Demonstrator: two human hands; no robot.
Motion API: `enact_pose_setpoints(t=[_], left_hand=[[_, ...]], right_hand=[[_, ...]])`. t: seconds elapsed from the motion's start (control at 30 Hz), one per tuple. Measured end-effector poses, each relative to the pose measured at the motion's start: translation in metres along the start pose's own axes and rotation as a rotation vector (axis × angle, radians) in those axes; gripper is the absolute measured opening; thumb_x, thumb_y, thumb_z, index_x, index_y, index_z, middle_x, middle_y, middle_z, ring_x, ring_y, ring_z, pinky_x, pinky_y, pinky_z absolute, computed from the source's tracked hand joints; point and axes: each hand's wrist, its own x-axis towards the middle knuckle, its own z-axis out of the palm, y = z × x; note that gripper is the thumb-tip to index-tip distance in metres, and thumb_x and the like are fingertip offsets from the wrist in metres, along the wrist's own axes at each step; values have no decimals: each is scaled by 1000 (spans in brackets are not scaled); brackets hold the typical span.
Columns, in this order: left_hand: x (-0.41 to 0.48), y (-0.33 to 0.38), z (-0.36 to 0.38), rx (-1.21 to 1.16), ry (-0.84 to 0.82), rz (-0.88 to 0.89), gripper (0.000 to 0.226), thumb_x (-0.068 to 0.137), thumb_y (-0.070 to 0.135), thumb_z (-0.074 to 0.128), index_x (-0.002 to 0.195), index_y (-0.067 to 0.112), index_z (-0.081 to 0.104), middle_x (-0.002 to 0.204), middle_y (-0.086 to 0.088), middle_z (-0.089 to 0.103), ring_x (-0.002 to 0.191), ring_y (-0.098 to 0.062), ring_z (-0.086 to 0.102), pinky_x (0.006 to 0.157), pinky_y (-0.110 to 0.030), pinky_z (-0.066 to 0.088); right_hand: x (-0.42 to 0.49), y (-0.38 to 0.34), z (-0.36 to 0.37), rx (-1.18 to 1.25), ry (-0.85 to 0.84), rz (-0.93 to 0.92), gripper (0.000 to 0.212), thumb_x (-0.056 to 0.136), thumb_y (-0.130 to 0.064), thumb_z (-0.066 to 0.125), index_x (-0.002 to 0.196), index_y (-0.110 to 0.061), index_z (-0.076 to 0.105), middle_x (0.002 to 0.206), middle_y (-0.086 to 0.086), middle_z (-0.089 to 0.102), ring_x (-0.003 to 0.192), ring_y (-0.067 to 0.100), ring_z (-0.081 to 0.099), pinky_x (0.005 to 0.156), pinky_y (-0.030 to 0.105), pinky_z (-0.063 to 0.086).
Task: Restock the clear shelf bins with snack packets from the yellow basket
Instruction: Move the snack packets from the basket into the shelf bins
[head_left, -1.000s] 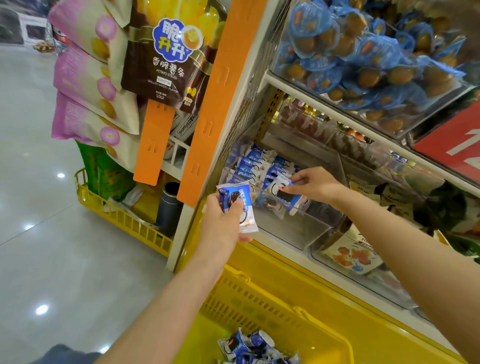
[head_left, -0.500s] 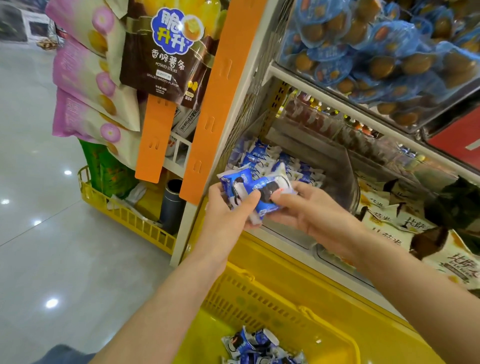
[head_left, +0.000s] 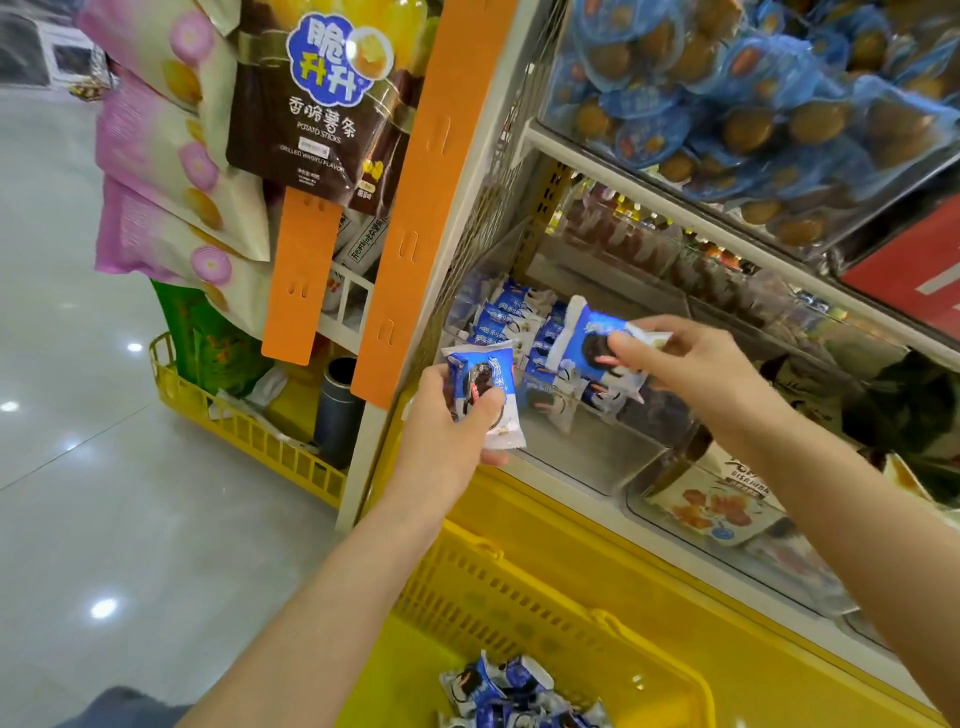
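Observation:
My left hand grips a small stack of blue-and-white cookie packets just in front of the shelf's left edge. My right hand pinches a single blue cookie packet above the clear bin, which holds several of the same packets towards its back. More of these packets lie in the yellow basket below my arms.
An orange strip and hanging snack bags stand left of the shelf. A neighbouring clear bin holds other snack bags. The shelf above carries blue-wrapped cakes. A second yellow basket sits on the floor at the left.
My right hand has taken one packet from the stack in my left hand and carried it right, over the clear bin. My left hand stays put with the rest.

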Motion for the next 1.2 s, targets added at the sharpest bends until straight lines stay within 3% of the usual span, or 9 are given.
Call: enact_pose_setpoints(t=[0.17, 0.3, 0.43, 0.57, 0.67, 0.8, 0.9, 1.0, 1.2], left_hand=[[5, 1, 0, -56, 22, -67, 38, 90, 20, 57, 126, 22, 43, 101, 4, 57, 62, -1, 67, 46, -20, 53], [7, 2, 1, -79, 15, -91, 34, 91, 19, 56, 123, 24, 45, 99, 3, 60, 62, -3, 68, 45, -21, 53], [6, 3, 3, -82, 3, -86, 28, 92, 20, 55, 118, 26, 46, 96, 4, 61, 61, -3, 68, 45, -21, 52], [6, 5, 1, -74, -6, -86, 19, 92, 20, 55, 104, 32, 47, 92, 5, 62, 62, -4, 68, 44, -19, 51], [4, 6, -1, -48, -29, -89, 25, 91, 16, 57, 107, 32, 46, 95, 5, 61, 66, -9, 68, 46, -17, 50], [0, 4, 0, 4, -55, -57, 31, 86, 13, 63, 108, 27, 45, 109, 2, 58, 74, -10, 66, 48, -17, 51], [-4, 3, 5, 40, -130, -24, 25, 84, 14, 66, 97, 31, 52, 105, 5, 58, 66, -2, 67, 52, -17, 52], [-11, 4, 12, 64, -199, 33, 26, 85, 15, 64, 96, 37, 55, 110, 7, 58, 71, -3, 68, 58, -17, 53], [-19, 5, 23, 109, -149, 128, 31, 87, 19, 62, 114, 32, 54, 117, 9, 55, 79, -4, 67, 61, -15, 52]], right_hand=[[48, 21, 5, -172, 3, 128, 26, 78, -25, 74, 98, -14, 62, 102, 5, 65, 77, 20, 68, 75, 32, 58], [71, 37, 26, -267, -249, 160, 17, 80, -20, 73, 92, -13, 63, 92, 5, 65, 71, 12, 65, 55, 16, 55], [83, 49, 40, -348, -303, 99, 7, 84, -16, 68, 77, -17, 66, 81, 3, 66, 63, 5, 58, 47, 9, 46], [89, 60, 44, -434, -335, 61, 7, 86, -16, 65, 82, -12, 70, 100, 11, 69, 72, 7, 57, 64, 17, 49], [85, 55, 40, -343, -246, 65, 13, 89, -23, 62, 94, -12, 68, 107, 4, 66, 87, 10, 57, 82, 24, 45], [49, 26, 33, -137, 94, -125, 16, 95, -30, 51, 101, -20, 62, 100, -3, 66, 90, 11, 59, 83, 27, 47], [9, 10, 30, -192, -98, -296, 25, 94, -32, 50, 117, -25, 58, 107, -11, 62, 100, 6, 59, 88, 25, 47], [-14, 5, 27, -204, -275, -213, 40, 92, -33, 54, 130, -22, 49, 120, -9, 58, 102, 10, 62, 91, 28, 51], [-46, 9, 22, 352, -276, 40, 27, 84, -19, 66, 110, -14, 59, 97, 0, 74, 91, 11, 69, 77, 19, 56]])
